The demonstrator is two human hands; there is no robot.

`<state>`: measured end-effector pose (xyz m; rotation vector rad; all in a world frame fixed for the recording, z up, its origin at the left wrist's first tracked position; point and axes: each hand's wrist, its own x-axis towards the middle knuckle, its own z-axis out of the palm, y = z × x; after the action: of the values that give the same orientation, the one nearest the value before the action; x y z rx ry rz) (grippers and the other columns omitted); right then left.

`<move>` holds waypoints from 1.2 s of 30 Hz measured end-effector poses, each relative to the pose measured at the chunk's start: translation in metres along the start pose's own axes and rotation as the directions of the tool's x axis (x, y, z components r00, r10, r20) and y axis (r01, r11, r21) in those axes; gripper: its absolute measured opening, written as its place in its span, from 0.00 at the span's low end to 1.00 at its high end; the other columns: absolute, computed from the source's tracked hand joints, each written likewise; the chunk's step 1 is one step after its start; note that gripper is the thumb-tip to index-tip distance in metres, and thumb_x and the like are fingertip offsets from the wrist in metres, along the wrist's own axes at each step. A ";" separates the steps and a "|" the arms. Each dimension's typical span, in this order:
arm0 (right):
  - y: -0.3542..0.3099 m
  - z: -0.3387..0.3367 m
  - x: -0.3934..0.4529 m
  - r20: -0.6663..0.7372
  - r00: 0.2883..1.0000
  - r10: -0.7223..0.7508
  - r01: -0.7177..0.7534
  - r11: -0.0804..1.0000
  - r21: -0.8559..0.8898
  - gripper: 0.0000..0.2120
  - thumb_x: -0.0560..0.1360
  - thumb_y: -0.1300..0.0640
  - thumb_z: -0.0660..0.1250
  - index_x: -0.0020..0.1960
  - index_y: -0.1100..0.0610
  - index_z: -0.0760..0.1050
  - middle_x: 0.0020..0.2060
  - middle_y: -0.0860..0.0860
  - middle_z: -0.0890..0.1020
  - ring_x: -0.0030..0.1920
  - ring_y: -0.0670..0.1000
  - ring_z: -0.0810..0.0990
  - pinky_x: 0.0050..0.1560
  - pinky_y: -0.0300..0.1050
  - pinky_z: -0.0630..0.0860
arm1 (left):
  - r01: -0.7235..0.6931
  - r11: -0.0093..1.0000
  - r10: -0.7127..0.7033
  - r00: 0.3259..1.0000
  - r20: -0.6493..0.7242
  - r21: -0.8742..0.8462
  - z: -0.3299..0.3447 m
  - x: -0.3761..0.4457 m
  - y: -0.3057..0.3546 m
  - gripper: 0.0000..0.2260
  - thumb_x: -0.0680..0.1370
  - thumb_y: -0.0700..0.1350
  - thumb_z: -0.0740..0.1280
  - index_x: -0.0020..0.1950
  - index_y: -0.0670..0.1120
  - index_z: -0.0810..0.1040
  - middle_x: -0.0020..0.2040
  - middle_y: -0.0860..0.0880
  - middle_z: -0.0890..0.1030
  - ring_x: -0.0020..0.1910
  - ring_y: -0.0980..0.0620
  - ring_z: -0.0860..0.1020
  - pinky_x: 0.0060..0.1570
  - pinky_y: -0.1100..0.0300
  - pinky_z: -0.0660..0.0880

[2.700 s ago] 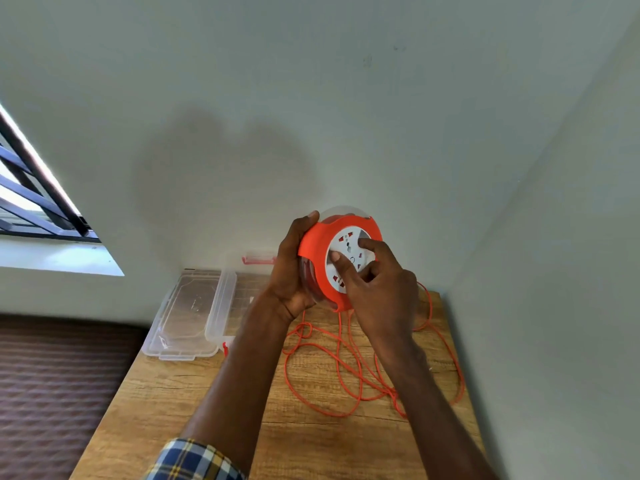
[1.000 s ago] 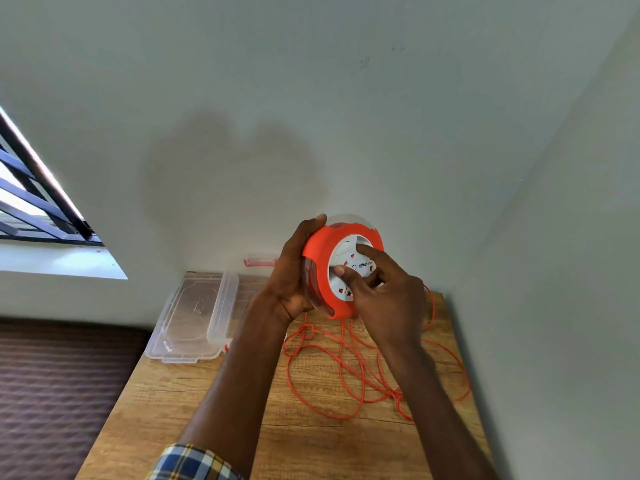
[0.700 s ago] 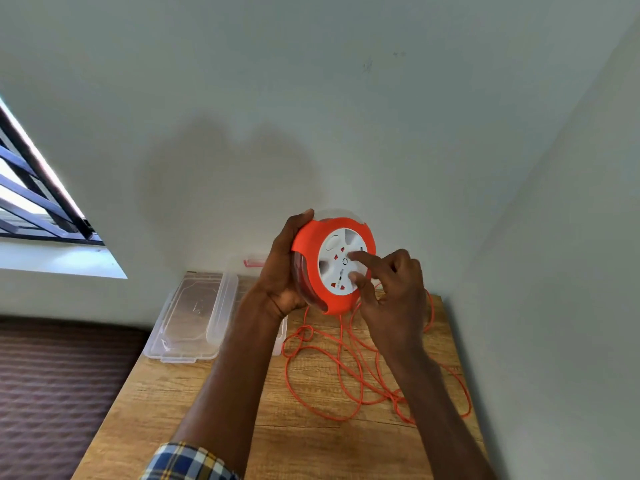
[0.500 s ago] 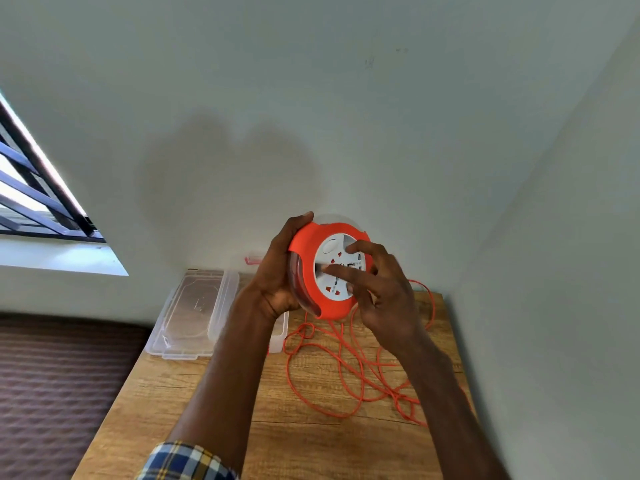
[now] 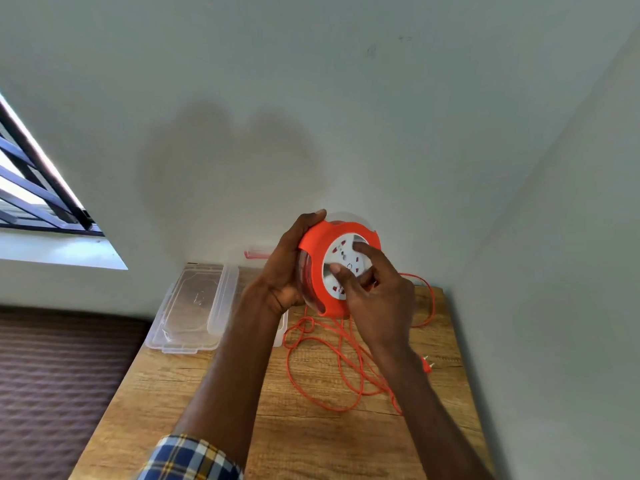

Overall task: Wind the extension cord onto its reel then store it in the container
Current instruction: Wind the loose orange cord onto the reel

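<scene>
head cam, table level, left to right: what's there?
clear lid → left hand → orange reel → right hand → plug. The container and loose cord overlap the hands, so they are left out.

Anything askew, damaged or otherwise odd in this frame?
Nothing looks damaged. The orange cord lies in loose, overlapping loops on the wooden table, its plug near the right edge: unwound, as the task expects. The clear lid lies off the container.
</scene>
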<state>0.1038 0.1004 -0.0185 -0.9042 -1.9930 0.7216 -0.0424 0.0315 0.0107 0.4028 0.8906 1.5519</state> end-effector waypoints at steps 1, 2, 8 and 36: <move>-0.004 0.002 -0.001 -0.044 0.999 0.030 -0.030 1.000 0.003 0.27 0.71 0.26 0.67 0.63 0.40 0.77 0.29 0.38 0.79 0.35 0.37 0.80 0.31 0.31 0.66 | 0.003 1.000 -0.003 1.000 0.003 -0.007 0.001 0.001 -0.001 0.28 0.79 0.63 0.69 0.66 0.42 0.83 0.58 0.38 0.85 0.53 0.40 0.85 0.52 0.47 0.83; -0.007 0.003 -0.001 -0.064 0.997 0.039 -0.039 0.999 -0.002 0.27 0.71 0.26 0.66 0.63 0.41 0.77 0.28 0.38 0.78 0.34 0.37 0.80 0.31 0.32 0.66 | 0.005 1.000 -0.005 1.000 0.014 -0.013 0.001 0.001 -0.002 0.27 0.79 0.63 0.69 0.65 0.42 0.83 0.58 0.39 0.85 0.52 0.40 0.85 0.52 0.47 0.83; 0.004 -0.006 0.003 -0.079 0.972 -0.220 0.219 0.975 -0.033 0.20 0.79 0.42 0.69 0.67 0.49 0.79 0.50 0.47 0.83 0.48 0.47 0.81 0.40 0.34 0.74 | -0.006 0.999 0.008 0.998 0.067 -0.034 -0.001 0.002 0.001 0.27 0.78 0.64 0.69 0.65 0.44 0.85 0.59 0.40 0.86 0.54 0.41 0.86 0.53 0.46 0.83; 0.004 -0.013 0.011 -0.043 0.969 -0.243 0.232 0.957 -0.173 0.17 0.76 0.44 0.73 0.64 0.44 0.79 0.49 0.45 0.80 0.49 0.45 0.73 0.38 0.33 0.66 | -0.036 0.999 0.038 0.998 0.056 -0.034 0.003 0.002 0.000 0.26 0.79 0.63 0.67 0.66 0.43 0.84 0.60 0.39 0.86 0.55 0.40 0.85 0.55 0.46 0.82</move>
<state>0.1118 0.1138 -0.0095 -0.7550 -2.0826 0.3898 -0.0411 0.0338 0.0122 0.4397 0.8167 1.5793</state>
